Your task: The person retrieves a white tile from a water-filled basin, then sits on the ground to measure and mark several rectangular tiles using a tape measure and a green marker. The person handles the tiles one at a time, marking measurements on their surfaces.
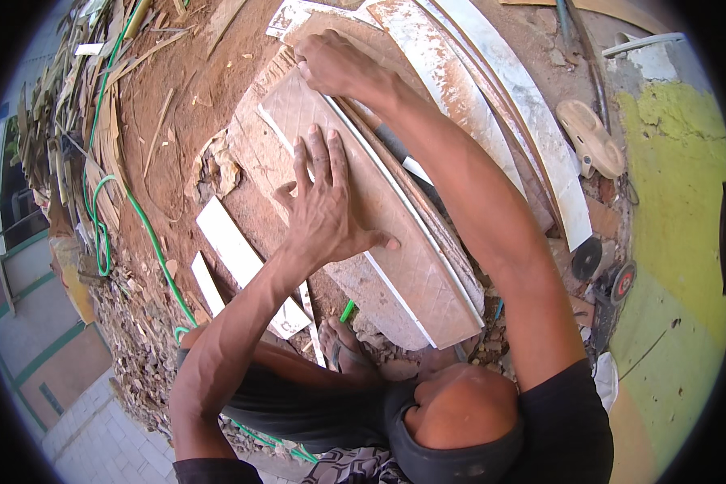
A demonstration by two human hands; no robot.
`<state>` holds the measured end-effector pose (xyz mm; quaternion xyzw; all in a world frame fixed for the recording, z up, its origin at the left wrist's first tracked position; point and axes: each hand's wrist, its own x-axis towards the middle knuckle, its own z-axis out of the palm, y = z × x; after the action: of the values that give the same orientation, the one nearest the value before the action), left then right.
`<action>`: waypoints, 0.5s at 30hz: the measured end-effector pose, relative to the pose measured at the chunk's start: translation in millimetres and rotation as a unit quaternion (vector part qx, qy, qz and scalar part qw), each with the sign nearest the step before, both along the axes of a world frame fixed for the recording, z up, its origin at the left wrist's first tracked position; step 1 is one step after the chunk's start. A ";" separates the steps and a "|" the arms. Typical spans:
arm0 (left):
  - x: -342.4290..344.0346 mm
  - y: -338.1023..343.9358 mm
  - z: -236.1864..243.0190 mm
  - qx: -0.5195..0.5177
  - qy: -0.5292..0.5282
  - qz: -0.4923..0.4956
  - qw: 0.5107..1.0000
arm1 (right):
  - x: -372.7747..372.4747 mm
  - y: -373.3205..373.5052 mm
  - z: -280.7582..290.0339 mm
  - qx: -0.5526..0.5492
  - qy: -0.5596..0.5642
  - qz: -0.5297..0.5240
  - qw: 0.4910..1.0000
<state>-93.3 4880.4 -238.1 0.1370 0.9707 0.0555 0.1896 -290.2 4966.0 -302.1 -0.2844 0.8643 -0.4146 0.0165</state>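
A long brown tile strip (395,234) with diagonal lines and a white edge lies slanted in front of me on a rough stone slab (252,145). My left hand (323,202) presses on it with fingers spread, the thumb apart toward the near end. At the strip's far end, my right hand (335,66) is closed with the fingers curled; what they hold, if anything, is hidden. More strips are stacked along the right edge of the brown one, partly covered by my right forearm.
Long white-faced strips (524,97) lie to the right, beside a beige sandal (590,139). An angle grinder (617,282) and a black disc (586,258) sit near the yellow-green wall (678,161). White strips (232,246), a green hose (149,230) and wood scraps (64,129) lie left.
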 end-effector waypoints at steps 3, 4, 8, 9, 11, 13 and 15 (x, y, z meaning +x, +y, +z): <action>1.5 -4.8 -4.1 0.023 0.024 -0.014 0.999 | 5.0 1.1 23.0 0.052 -0.012 0.033 0.998; 1.3 -2.7 -2.1 0.011 0.012 -0.003 1.000 | 6.8 0.0 27.1 0.070 0.001 0.037 0.997; -2.8 7.8 5.2 -0.027 -0.028 0.021 0.999 | 12.3 9.6 27.0 0.096 0.027 0.074 0.992; -1.5 6.4 4.0 -0.025 -0.020 0.017 0.999 | 18.8 12.3 29.1 0.105 0.011 0.072 0.992; -0.3 2.5 2.2 -0.018 -0.002 0.009 1.000 | 39.6 24.2 38.3 0.124 -0.019 0.069 0.990; -2.1 5.7 3.1 -0.017 -0.011 0.015 1.000 | 56.4 40.3 45.9 0.112 -0.027 0.075 0.991; -3.5 9.1 4.2 -0.019 -0.020 0.017 0.999 | 74.1 54.8 46.7 0.112 -0.019 0.087 0.990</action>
<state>-96.9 4889.5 -233.9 0.1154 0.9699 0.0428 0.2103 -216.1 5020.8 -255.4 -0.3468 0.8768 -0.3175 0.1005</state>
